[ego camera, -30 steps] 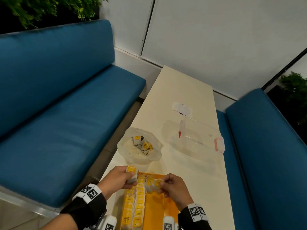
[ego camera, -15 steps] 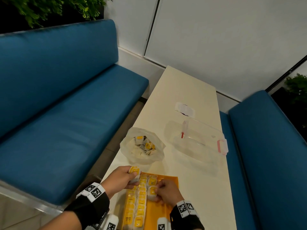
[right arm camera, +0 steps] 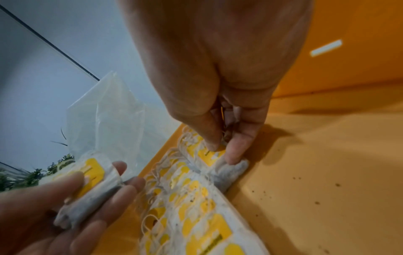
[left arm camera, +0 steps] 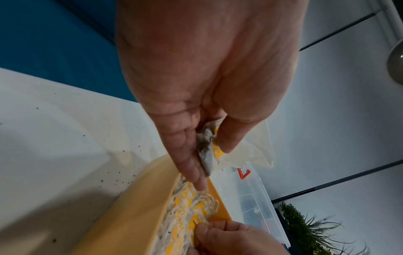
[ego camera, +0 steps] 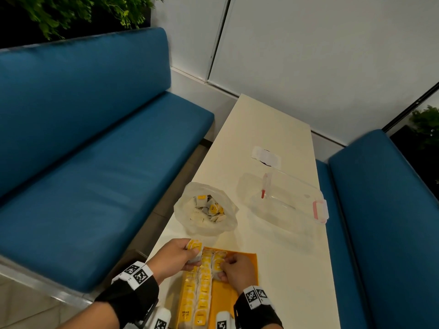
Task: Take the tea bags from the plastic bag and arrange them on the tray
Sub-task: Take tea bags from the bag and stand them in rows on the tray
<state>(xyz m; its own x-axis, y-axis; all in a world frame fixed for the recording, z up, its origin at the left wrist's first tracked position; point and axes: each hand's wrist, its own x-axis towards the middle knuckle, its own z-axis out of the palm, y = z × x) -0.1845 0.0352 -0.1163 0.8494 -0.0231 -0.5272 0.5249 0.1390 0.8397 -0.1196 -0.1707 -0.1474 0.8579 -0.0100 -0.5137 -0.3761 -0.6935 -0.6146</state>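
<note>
An orange tray [ego camera: 247,257] lies at the table's near end with rows of yellow-tagged tea bags [ego camera: 203,290] along its left side. My left hand [ego camera: 175,257] holds a small stack of tea bags [ego camera: 194,246] [right arm camera: 87,179] over the tray's far left corner. My right hand [ego camera: 237,269] pinches a tea bag [ego camera: 217,265] [right arm camera: 231,169] and sets it down at the far end of a new row. Beyond the tray stands the open plastic bag [ego camera: 206,210] with more tea bags inside.
A clear plastic box with pink latches [ego camera: 285,200] sits to the right of the bag, with a white slip of paper [ego camera: 266,156] behind it. Blue benches [ego camera: 95,162] flank the narrow white table [ego camera: 268,124] on both sides.
My right hand has come down from above the tray's far edge onto the tray with its tea bag. The left hand has stayed near the far left corner with its stack.
</note>
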